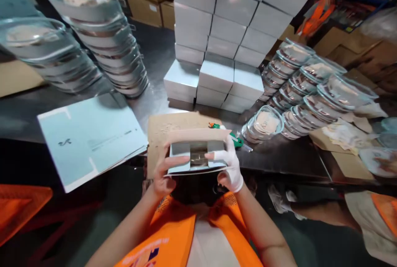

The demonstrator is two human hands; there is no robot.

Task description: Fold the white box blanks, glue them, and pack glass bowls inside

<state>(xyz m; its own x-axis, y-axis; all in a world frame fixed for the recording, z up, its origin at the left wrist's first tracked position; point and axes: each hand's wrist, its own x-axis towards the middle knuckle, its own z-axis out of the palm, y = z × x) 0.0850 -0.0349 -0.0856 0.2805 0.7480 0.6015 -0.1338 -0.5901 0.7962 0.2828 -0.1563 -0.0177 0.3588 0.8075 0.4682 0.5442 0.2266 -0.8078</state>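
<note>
Between my two hands is a small white cardboard box (180, 151), its side facing me open and a long flap raised at the far edge. My left hand (163, 172) is bare and grips the left end, a finger lying over a short inner flap. On the right end is my right hand (231, 170), in a white glove with bare fingertips, one finger on the other short flap. Something brownish and shiny shows in the gap between the flaps; I cannot make out what it is. Under the box lies a brown cardboard sheet (158, 130). A green tool (236, 139), perhaps a glue gun or cutter, lies just beyond my right hand.
Flat light-blue box blanks (93, 139) lie at the left. Tall stacks of clear round containers (108, 48) stand behind them, with more stacks (310, 97) at the right. White boxes (217, 19) are piled at the back. Other people (319, 15) are nearby.
</note>
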